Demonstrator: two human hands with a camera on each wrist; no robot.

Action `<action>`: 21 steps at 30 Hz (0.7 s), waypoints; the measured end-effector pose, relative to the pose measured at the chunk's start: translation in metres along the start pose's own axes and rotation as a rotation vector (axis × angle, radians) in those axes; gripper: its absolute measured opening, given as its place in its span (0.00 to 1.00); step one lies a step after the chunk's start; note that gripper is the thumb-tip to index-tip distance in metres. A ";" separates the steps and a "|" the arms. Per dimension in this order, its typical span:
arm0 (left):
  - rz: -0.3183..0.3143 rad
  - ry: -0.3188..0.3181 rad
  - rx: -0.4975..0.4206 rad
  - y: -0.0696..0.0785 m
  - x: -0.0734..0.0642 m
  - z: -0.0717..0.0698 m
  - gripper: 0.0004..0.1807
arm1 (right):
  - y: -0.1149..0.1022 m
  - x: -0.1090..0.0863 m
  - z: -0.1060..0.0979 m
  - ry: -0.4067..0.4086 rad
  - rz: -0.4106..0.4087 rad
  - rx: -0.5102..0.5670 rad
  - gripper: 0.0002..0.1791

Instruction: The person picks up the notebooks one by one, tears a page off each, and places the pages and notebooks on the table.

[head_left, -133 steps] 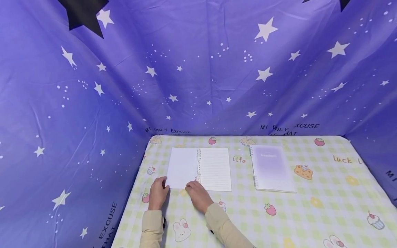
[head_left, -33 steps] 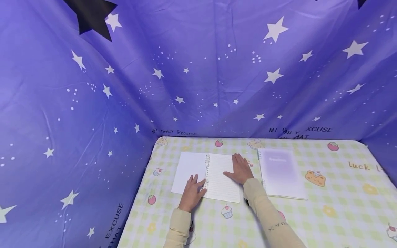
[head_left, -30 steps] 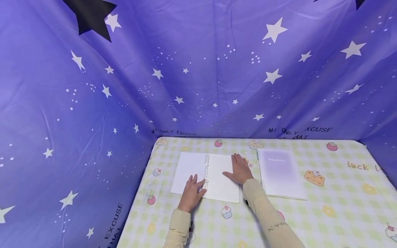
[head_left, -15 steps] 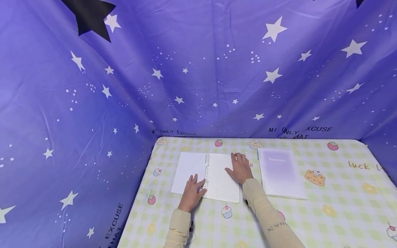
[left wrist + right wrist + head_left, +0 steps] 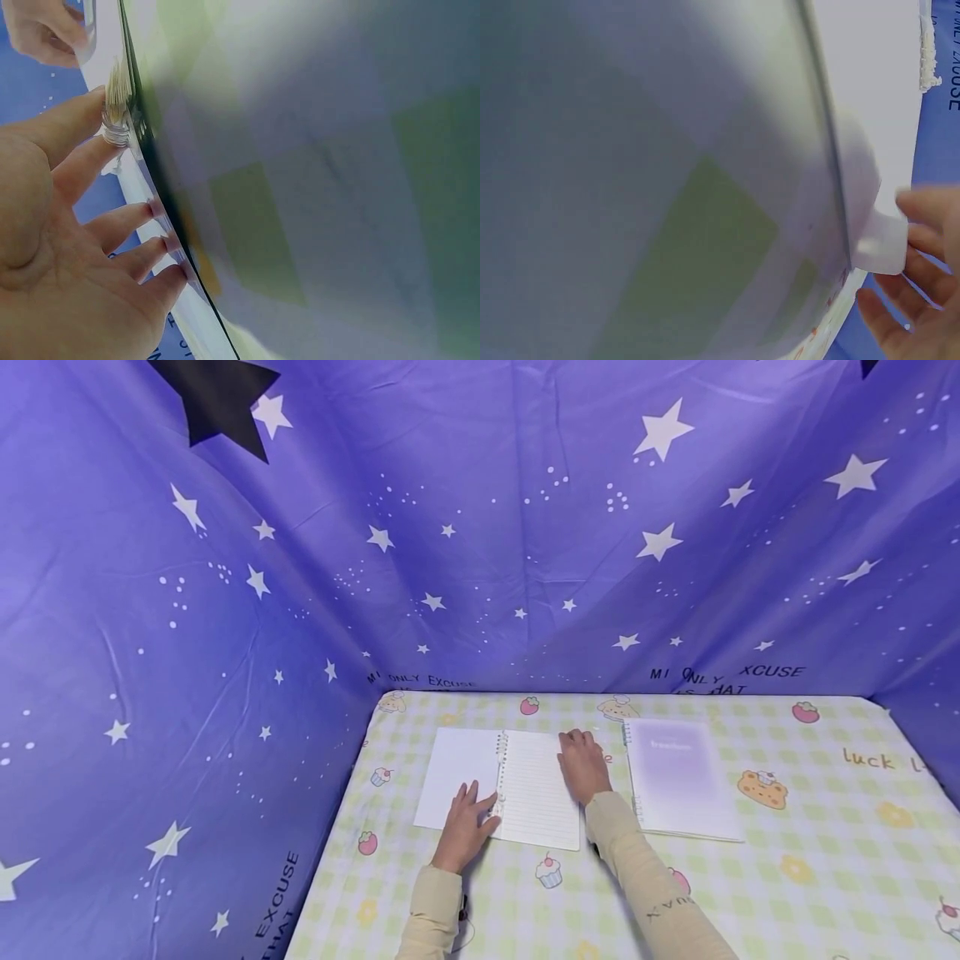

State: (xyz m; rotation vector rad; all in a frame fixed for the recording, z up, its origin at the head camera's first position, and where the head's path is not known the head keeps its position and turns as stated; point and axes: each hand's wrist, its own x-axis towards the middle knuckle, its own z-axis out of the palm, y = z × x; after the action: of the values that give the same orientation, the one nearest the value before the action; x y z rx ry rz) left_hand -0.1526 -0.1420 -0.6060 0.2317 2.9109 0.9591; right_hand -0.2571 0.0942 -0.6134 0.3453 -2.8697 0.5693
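Observation:
A ring-bound notebook (image 5: pixel 536 802) lies spread flat on the table, a plain white sheet (image 5: pixel 456 760) on its left and a lined page on its right. My left hand (image 5: pixel 463 833) rests with spread fingers on the lower left side, thumb and forefinger at the binding rings (image 5: pixel 116 133). At the upper right corner, my right hand (image 5: pixel 585 767) pinches a page (image 5: pixel 885 244) between thumb and fingers. In the right wrist view that page corner bends up from the sheets beneath. The hand covers the corner in the head view.
A second notebook with a purple-and-white cover (image 5: pixel 675 785) lies closed just right of my right hand. The table wears a green checked cloth (image 5: pixel 840 852) with cartoon prints. Purple star-patterned curtains (image 5: pixel 487 568) stand behind the table and along its left side.
My hands have shifted right from the notebook's left half. The right hand, flat on the lined page a second ago, has curled its fingers and thumb in at the upper corner. The left stays put lately.

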 end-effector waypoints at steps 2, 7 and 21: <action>0.004 0.002 0.001 0.000 0.000 0.000 0.23 | -0.001 0.002 -0.002 0.056 -0.001 0.004 0.18; 0.017 0.004 0.003 -0.001 0.001 0.002 0.23 | -0.001 0.003 -0.005 0.134 0.031 0.071 0.09; 0.009 0.005 -0.016 -0.001 0.001 0.001 0.23 | -0.006 0.000 -0.012 0.147 0.106 0.115 0.06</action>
State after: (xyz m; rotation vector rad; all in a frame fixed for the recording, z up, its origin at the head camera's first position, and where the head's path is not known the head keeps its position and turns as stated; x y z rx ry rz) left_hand -0.1538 -0.1424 -0.6076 0.2424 2.9081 0.9845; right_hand -0.2535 0.0938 -0.6008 0.1611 -2.7325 0.7483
